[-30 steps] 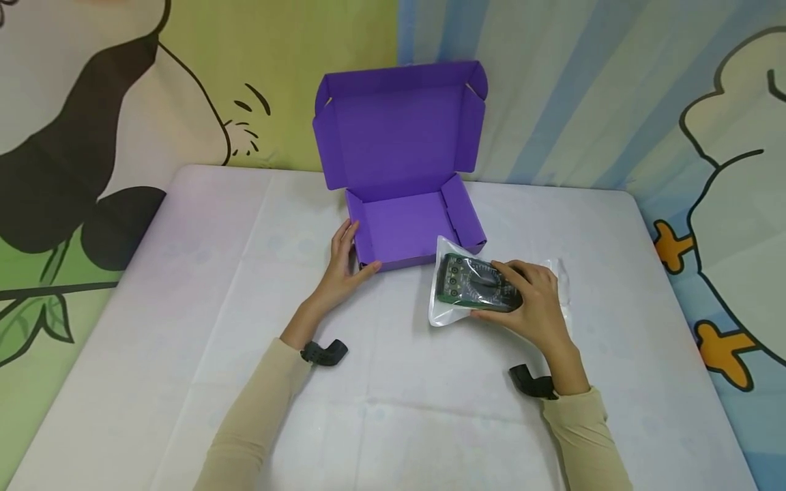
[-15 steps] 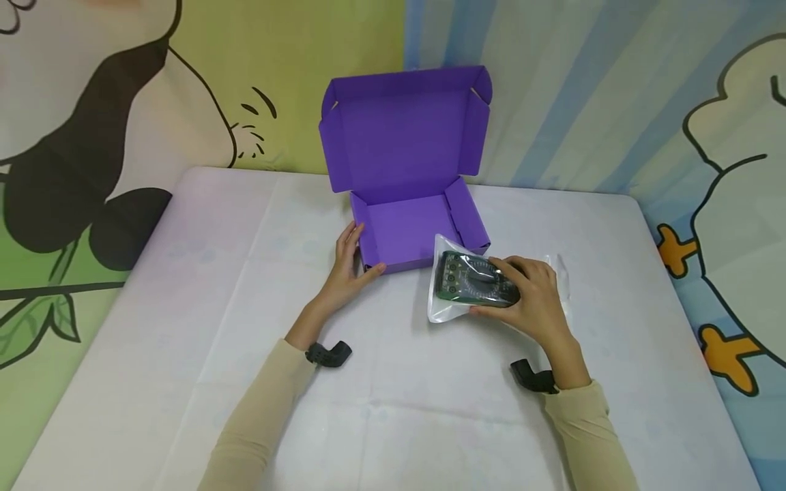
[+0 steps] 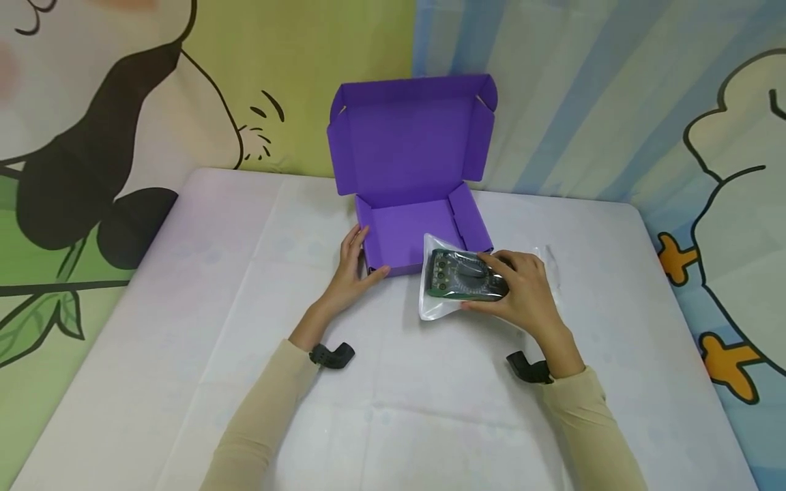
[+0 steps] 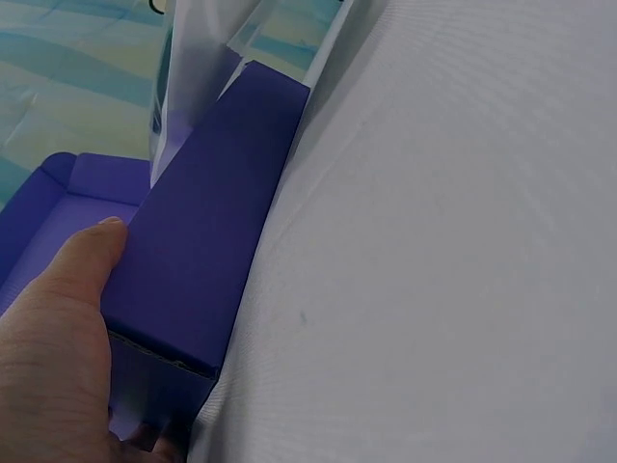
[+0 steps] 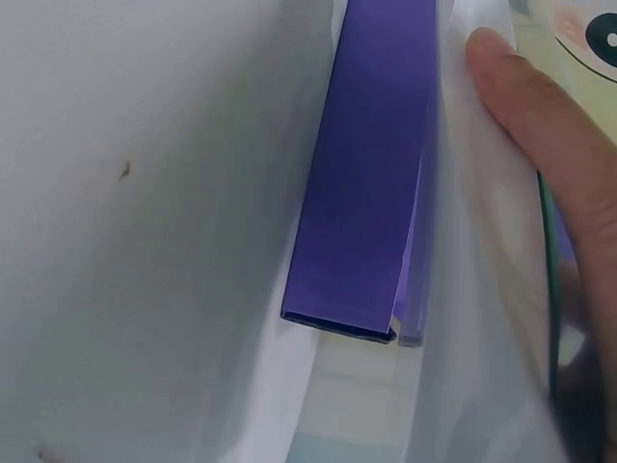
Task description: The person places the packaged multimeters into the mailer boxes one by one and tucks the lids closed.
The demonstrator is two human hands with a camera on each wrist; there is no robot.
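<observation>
An open purple cardboard mailer box (image 3: pixel 408 262) stands at the back middle of the table, its lid raised. My left hand (image 3: pixel 344 279) holds its front left corner, fingers along the left wall and thumb (image 4: pixel 89 253) at the front wall. A dark multimeter with a green edge (image 3: pixel 463 276) lies inside a clear plastic bag (image 3: pixel 434 308). My right hand (image 3: pixel 522 286) grips the bagged multimeter across its body, thumb on the near side, fingers on the far side. The bag's left end overlaps the box's front right part in the head view.
A white cloth covers the table (image 3: pixel 393 423). Behind it hangs a backdrop (image 3: pixel 565 102) with cartoon figures, close to the raised lid. A black camera mount (image 3: pixel 333 355) is strapped to the left wrist, another mount (image 3: pixel 529 368) to the right.
My right hand has shifted the bagged multimeter a little left, closer in front of the box's opening. My left hand stays at the box corner. The head view has tilted slightly.
</observation>
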